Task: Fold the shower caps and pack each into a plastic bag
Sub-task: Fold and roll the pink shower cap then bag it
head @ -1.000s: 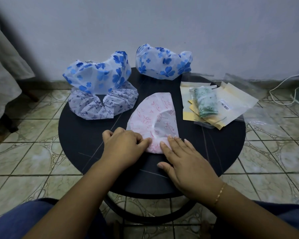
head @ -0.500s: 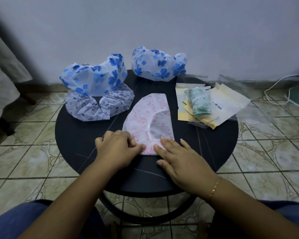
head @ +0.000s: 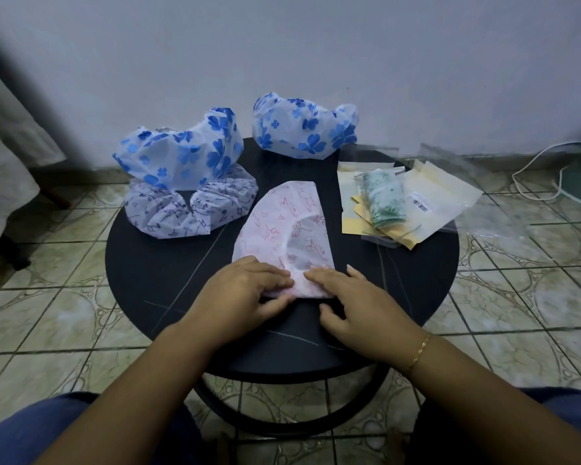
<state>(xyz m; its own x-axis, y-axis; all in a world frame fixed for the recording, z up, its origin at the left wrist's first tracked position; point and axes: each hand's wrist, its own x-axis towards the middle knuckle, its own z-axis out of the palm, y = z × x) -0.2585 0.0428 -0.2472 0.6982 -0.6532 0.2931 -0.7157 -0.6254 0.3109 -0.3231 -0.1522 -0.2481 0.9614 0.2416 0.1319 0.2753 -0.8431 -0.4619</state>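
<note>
Early in the task, by the look of it. One cap apparently done: green-print bundle (head: 384, 204) sealed in a clear bag among the flat plastic bags (head: 443, 199) at the right of the round dark bench (head: 141, 270). In hand now: pink-print shower cap (head: 282, 226), laid flat and folded to a half-round near the bench centre, its near edge under both hands. Left hand (head: 245, 290) with fingers curled over the near-left corner and thumb tucked beneath, pinching the edge. Right hand (head: 353, 300) lying flat, fingers straight and spread, pressing the near-right corner down. Likely a next fold of the near edge away from the body.

Left to do, judging from the bench: finish and bag the pink one, then three more, all unfolded and puffed up: purple-print cap (head: 182, 213) far left, a blue-flower cap (head: 182, 156) resting on top of it, and a second blue-flower cap (head: 302, 129) at the far edge.

Hard to tell: number of empty bags in the stack, since overlapping and transparent. Near edge of the pink cap hidden under the hands, so no telling whether a crease is started. Further clear plastic at far right hanging off the bench, blurred.
</note>
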